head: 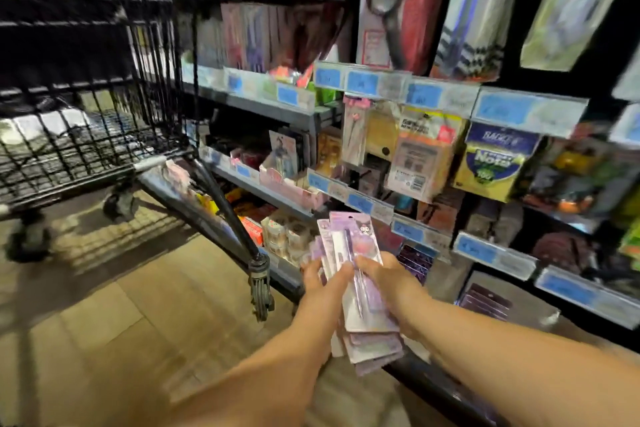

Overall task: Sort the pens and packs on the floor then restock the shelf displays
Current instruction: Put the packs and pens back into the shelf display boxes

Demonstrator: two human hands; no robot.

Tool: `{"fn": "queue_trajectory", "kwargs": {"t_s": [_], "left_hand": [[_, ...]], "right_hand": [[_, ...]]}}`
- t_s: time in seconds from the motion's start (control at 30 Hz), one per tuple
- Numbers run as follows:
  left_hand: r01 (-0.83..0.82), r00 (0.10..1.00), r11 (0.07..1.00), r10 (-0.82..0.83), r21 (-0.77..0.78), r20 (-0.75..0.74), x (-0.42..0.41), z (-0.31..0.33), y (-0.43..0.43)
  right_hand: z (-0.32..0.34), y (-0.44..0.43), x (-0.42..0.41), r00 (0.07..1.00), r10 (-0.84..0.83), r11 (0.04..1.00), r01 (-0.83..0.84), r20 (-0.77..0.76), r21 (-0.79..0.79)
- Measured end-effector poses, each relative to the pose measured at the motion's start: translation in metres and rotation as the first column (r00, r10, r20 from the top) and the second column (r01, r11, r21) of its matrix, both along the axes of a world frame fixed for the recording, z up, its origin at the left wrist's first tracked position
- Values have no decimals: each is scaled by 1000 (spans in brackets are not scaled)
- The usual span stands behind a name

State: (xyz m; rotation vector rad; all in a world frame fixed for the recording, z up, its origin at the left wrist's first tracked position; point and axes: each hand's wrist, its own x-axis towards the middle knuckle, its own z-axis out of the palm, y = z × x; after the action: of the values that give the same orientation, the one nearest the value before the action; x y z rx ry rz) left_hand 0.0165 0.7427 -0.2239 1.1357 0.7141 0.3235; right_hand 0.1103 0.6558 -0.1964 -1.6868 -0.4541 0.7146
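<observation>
Holding a fanned stack of purple pen packs point(369, 321) in 2 hands, the person faces the low shelves point(277, 109). The left hand point(323, 279) grips the stack's left edge, fingers curled round it. The right hand point(386, 274) clasps the right edge, thumb over the top pack. The stack is off the tan floor point(156, 305), just before the blue price tags point(405, 230). A black wire cart point(86, 149) stands to the left.
</observation>
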Motion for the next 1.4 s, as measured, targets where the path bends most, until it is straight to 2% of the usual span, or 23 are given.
{"fn": "queue_trajectory", "kwargs": {"t_s": [0.07, 0.17, 0.23, 0.5, 0.7, 0.8, 0.93, 1.07, 1.17, 1.3, 1.4], "left_hand": [[17, 999, 999, -18, 33, 33, -1, 4, -9], [-16, 999, 995, 20, 100, -42, -1, 5, -20], [-34, 999, 990, 38, 134, -28, -3, 6, -29], [-51, 984, 997, 61, -65, 168, -8, 15, -47], [13, 965, 987, 30, -161, 261, -7, 25, -53], [63, 962, 966, 7, -249, 271, -8, 13, -57], [135, 971, 942, -64, -308, 229, -11, -8, -60], [166, 979, 945, -125, -281, 159, -20, -25, -59], [174, 980, 968, -152, -183, 129, -23, -36, -56], [198, 977, 964, -180, -178, 111, -23, -44, -52], [172, 984, 971, -161, -165, 77, -19, -51, -52]], "right_hand": [[3, -15, -2, 998, 11, 1000, -13, 61, 20], [4, -33, -8, 1000, -6, 997, 5, 16, 82], [5, -39, -12, 999, -39, 994, 39, -1, 102], [22, -61, -23, 998, -59, 990, 59, -4, 124], [26, -69, -19, 995, -88, 966, 97, -49, 240], [21, -69, -20, 994, -106, 968, 110, -31, 226], [8, -77, -14, 986, -160, 979, 165, -53, 122], [-2, -91, 0, 978, -193, 979, 197, -82, 51], [-11, -98, 6, 981, -189, 982, 188, -34, -20], [-14, -110, 10, 985, -174, 982, 174, 10, -72], [-14, -118, 14, 989, -138, 984, 130, -56, -124]]}}
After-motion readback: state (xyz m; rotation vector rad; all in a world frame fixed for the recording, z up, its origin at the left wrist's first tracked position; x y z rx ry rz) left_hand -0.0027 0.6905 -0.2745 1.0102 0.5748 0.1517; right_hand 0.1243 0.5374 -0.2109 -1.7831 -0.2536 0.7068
